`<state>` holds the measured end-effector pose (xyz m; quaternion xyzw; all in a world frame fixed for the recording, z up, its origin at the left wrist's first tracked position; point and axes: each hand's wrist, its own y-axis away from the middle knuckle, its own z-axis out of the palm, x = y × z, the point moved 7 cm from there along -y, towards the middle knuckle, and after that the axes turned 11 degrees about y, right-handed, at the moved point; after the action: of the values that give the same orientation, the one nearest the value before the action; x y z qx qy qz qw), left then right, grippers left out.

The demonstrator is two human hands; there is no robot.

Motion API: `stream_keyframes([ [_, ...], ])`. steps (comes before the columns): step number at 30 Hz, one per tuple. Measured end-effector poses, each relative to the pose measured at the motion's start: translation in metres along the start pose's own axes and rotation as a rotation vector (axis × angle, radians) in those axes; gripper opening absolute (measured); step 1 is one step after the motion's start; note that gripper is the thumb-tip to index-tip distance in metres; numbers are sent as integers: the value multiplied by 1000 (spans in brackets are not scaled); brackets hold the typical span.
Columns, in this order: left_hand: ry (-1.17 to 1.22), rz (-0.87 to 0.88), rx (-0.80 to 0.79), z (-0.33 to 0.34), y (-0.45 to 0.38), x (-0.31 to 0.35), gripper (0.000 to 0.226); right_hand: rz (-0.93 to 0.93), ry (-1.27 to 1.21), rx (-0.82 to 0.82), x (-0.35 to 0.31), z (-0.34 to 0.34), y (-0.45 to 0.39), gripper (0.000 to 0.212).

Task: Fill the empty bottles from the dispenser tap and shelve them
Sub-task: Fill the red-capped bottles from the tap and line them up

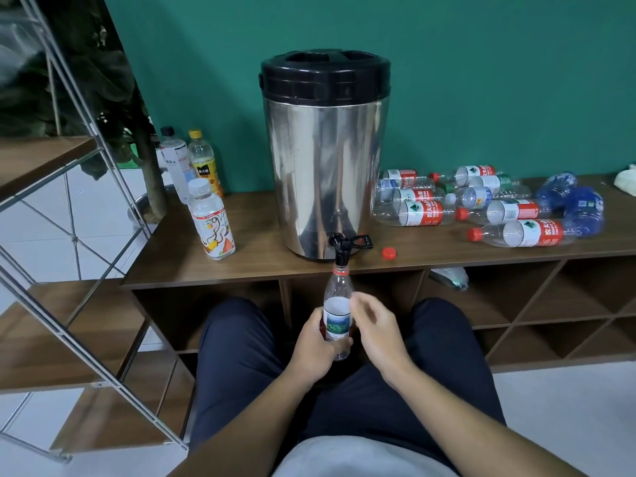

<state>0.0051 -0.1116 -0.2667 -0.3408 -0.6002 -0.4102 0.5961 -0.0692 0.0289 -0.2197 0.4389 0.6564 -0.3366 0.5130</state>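
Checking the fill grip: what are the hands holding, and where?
The left hand grips the bottle around its labelled lower body; the right hand holds nothing.

The big shiny metal drum with a black lid (pixel 325 156) is blocking the middle of the brown wooden counter (pixel 261 266); three standing plastic bottles (pixel 210 218) are crowding its left side; a heap of lying clear bottles with red labels (pixel 481 208) is filling the right; a small red cap (pixel 389 253) is sitting on the open front strip beside the black tap (pixel 341 251).
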Motion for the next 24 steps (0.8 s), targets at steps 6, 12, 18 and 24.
stream_keyframes([
  [6,12,34,-6,-1,4,1,58,-48,18,-108,13,7,5,28],
  [12,7,49,-54,1,6,-3,72,-53,141,-173,23,9,10,36],
  [18,-40,62,-79,-2,10,-1,73,-40,164,-183,31,11,9,40],
  [24,-68,68,-84,-4,13,0,68,-69,169,-196,32,13,9,39],
])
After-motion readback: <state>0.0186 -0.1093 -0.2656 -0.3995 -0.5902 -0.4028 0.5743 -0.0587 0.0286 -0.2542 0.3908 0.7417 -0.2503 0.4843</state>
